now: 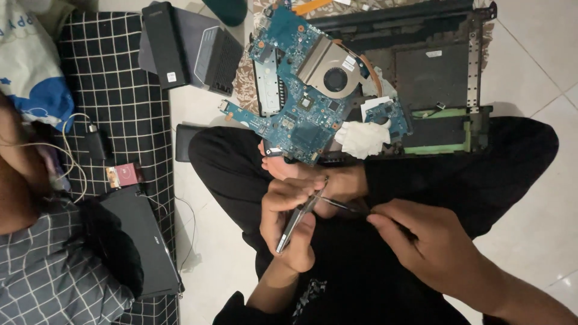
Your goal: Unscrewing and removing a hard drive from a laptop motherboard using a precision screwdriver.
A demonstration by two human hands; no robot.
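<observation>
Person sitting cross-legged on a tiled floor (530,78), both hands working close together over the lap. Left hand (288,219): rising from the bottom of the view with forearm upright, fingers curling shut around a slim metal tool (296,221) that is lying slantwise across the palm, its lower end pointing down toward the wrist. Right hand (421,241): reaching in from the lower right, knuckles up, thumb and forefinger pinching closed on the end of a thin dark rod (344,206) that is running leftward to meet the metal tool near the left thumb; what kind of tool it is cannot be told. Bare foot (283,167) resting just above the hands. Blue circuit board (301,90) with a round fan (335,79) lying beyond the knees, partly overlapping an opened black laptop shell (433,72); a crumpled white tissue (363,138) sitting at the board's lower right edge. To the left, a black checked mattress (120,90) carrying a closed black laptop (144,241) and a cabled charger (94,142).
</observation>
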